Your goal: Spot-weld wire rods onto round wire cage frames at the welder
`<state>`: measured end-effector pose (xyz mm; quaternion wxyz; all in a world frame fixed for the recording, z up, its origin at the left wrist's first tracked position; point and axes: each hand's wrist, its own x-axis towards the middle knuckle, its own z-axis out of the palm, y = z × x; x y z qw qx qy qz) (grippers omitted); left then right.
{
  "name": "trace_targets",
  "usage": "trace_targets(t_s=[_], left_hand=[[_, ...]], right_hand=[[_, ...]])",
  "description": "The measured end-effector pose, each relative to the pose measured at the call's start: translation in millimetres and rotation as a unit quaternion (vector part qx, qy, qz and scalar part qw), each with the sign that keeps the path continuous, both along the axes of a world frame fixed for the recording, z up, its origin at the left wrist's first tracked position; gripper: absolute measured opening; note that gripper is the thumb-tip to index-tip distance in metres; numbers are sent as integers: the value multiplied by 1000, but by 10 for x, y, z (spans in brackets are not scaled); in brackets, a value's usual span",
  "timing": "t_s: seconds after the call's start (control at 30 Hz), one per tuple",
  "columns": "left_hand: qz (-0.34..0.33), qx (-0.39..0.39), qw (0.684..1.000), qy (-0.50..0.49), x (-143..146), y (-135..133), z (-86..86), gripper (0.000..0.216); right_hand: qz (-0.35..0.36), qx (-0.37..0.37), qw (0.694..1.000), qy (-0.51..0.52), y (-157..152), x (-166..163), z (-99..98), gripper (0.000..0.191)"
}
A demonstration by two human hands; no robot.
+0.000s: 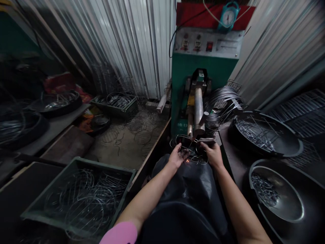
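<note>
My left hand point(178, 154) and my right hand point(212, 153) both grip a round wire frame point(189, 149) under the metal electrode arm point(198, 112) of a green welding machine point(203, 67). A small orange spark glows near my left hand, at the frame's lower edge. The fingers of both hands curl around the frame's rim. My forearms reach forward over a dark apron on my lap.
A green crate point(76, 196) of wire rings sits at lower left. Two dark bowls point(266, 135) point(276, 196) with short wire pieces stand at right. A coil of wire point(223, 101) lies beside the machine. Another crate point(116, 103) and corrugated metal walls are behind.
</note>
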<state>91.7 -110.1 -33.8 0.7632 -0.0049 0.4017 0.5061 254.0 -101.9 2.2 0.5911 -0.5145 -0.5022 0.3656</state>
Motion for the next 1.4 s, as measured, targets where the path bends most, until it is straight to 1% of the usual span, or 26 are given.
trace_targets(t_s=[0.03,0.07,0.1,0.13,0.17,0.2,0.23,0.27,0.3,0.33,0.4,0.43,0.47,0.5,0.57,0.63,0.73,0.8,0.87,0.97,1.03,1.1,1.17,1.23,1.4], left_hand=[[-14,35,997,61,-13,-75,-31,28],[-25,82,986,146,-20,-153,-65,33],[-28,142,957,253,-18,-229,-101,40],[-26,205,908,364,-5,-294,-134,46],[-22,264,845,465,22,-343,-165,50],[-21,314,777,545,62,-375,-193,55],[-24,351,716,603,113,-387,-219,59],[-28,374,668,642,173,-384,-245,63],[-29,385,633,671,237,-370,-270,66],[-29,387,608,692,301,-350,-294,68],[-20,385,576,721,410,-309,-340,67],[-13,385,565,729,451,-295,-358,64],[-6,388,558,734,481,-284,-372,61],[1,392,553,736,503,-277,-383,59],[15,397,552,733,522,-267,-395,58],[26,395,562,726,520,-252,-401,56],[29,394,595,700,489,-231,-398,51],[30,391,627,672,460,-234,-382,49],[34,385,664,640,429,-253,-356,48],[41,369,716,591,386,-282,-330,44],[51,351,746,564,363,-276,-332,42],[66,328,767,547,343,-242,-343,41],[79,306,778,543,322,-186,-347,42],[83,293,781,545,296,-120,-327,43],[78,288,796,527,226,5,-196,43]], right_hand=[[-3,-11,998,67,-5,43,-21,25],[-5,-26,990,137,-3,79,-46,27],[-2,-42,979,198,2,102,-69,28],[5,-60,968,243,5,109,-85,30],[11,-75,961,267,3,100,-88,31],[16,-84,959,270,-9,79,-74,32],[16,-85,963,255,-36,52,-40,32],[11,-75,971,228,-77,28,12,31],[-5,-54,980,193,-131,15,79,30],[-33,-26,987,155,-194,20,151,29],[-115,33,990,78,-317,90,270,30],[-153,54,986,46,-365,150,299,31],[-174,65,982,22,-398,217,298,31],[-176,63,982,2,-414,282,265,32],[-128,34,991,-17,-411,381,122,33],[-75,5,997,-19,-391,422,-69,33],[-60,-4,998,-11,-399,402,-298,33],[-45,-5,999,-16,-429,363,-365,33],[-14,-1,999,-35,-452,311,-366,31],[3,29,996,-84,-425,200,-287,25],[3,52,991,-123,-365,110,-214,22],[7,71,986,-153,-290,21,-149,21],[8,78,984,-161,-216,-52,-107,21],[4,73,986,-150,-150,-102,-90,22],[-10,56,991,-124,-6,-174,-101,24]])
